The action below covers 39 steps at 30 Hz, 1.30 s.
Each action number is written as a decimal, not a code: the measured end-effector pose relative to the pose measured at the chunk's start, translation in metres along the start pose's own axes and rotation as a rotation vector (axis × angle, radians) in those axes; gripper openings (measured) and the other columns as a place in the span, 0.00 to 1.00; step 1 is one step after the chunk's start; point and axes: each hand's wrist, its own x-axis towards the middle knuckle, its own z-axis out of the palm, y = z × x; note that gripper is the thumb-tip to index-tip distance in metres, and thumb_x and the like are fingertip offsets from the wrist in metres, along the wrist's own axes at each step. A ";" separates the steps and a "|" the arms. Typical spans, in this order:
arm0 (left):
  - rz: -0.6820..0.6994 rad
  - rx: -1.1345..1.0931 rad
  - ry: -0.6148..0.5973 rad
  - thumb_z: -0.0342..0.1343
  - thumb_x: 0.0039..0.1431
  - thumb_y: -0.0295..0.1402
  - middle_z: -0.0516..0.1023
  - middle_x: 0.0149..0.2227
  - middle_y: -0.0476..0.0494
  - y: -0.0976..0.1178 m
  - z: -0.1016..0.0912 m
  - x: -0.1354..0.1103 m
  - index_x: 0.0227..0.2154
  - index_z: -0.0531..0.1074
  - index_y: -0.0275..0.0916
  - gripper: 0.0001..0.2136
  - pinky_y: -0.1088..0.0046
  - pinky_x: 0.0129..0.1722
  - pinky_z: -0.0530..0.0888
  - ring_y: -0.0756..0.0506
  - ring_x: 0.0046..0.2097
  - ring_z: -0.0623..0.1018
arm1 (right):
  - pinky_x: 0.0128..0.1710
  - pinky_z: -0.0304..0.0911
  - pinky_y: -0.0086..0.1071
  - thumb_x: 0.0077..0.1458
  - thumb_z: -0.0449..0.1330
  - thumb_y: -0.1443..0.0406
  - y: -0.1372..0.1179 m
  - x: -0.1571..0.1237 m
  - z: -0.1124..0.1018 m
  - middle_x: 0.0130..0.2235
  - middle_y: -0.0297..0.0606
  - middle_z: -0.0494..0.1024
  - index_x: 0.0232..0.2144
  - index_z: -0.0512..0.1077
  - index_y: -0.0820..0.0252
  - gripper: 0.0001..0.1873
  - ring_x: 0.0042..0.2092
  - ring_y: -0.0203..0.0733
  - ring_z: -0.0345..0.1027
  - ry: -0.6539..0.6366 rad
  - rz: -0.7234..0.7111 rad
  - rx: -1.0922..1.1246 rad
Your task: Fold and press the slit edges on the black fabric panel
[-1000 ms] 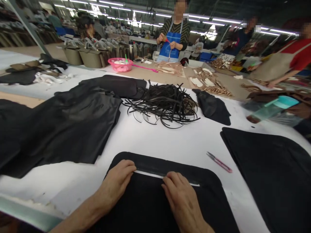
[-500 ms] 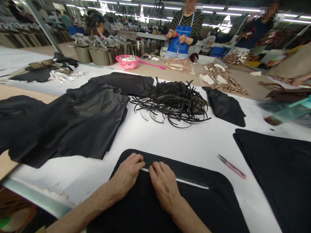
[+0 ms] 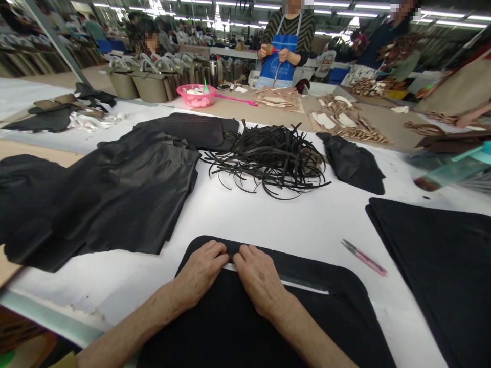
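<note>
I am looking down from the head camera, and the black piece (image 3: 230, 322) with round corners lies at the bottom middle of the frame, on the white table (image 3: 307, 214). My left hand (image 3: 205, 271) and my right hand (image 3: 259, 278) both rest on its top part, with the fingers bent down; the tips are hard to see, so I cannot tell if they pinch it or just press. The hands are near each other but apart, and they cover some of the thin white line (image 3: 305, 286) that runs across the piece. Just beside it on the right, the small snips (image 3: 364, 257) with pink handles lie on the table. At the right edge of the frame is a black stack (image 3: 441, 255), and above that a teal bottle (image 3: 452, 166) lies tipped over. A messy heap of black strips (image 3: 268, 156) sits past the piece, near the middle. Big shiny black sheets (image 3: 126, 189) fill a lot of the left side. Up top I see a pink bowl (image 3: 197, 95), and a person in a blue apron (image 3: 278, 59) holds something small. One second ago my right hand was farther right along the line; now it is close to my left hand, and more white shows on its right. The snips have stayed on the table.
</note>
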 end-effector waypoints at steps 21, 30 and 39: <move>-0.002 -0.039 0.033 0.41 0.61 0.24 0.68 0.38 0.45 -0.001 -0.003 0.005 0.31 0.65 0.38 0.09 0.68 0.40 0.68 0.46 0.39 0.67 | 0.36 0.53 0.34 0.57 0.52 0.73 0.012 -0.037 0.007 0.32 0.35 0.67 0.28 0.67 0.58 0.09 0.35 0.41 0.58 0.139 0.313 0.142; -0.192 -0.011 0.017 0.41 0.61 0.25 0.68 0.36 0.44 0.012 -0.007 0.010 0.29 0.66 0.39 0.10 0.63 0.40 0.66 0.44 0.40 0.67 | 0.34 0.51 0.36 0.56 0.54 0.73 0.006 -0.032 0.007 0.31 0.36 0.68 0.26 0.67 0.57 0.08 0.34 0.44 0.58 0.083 0.463 0.067; -0.308 0.077 0.009 0.43 0.59 0.25 0.68 0.36 0.43 0.018 -0.002 0.013 0.28 0.66 0.38 0.09 0.60 0.40 0.65 0.42 0.39 0.66 | 0.34 0.53 0.36 0.55 0.55 0.72 0.007 -0.025 -0.004 0.31 0.37 0.71 0.26 0.68 0.57 0.08 0.35 0.44 0.62 0.016 0.539 0.100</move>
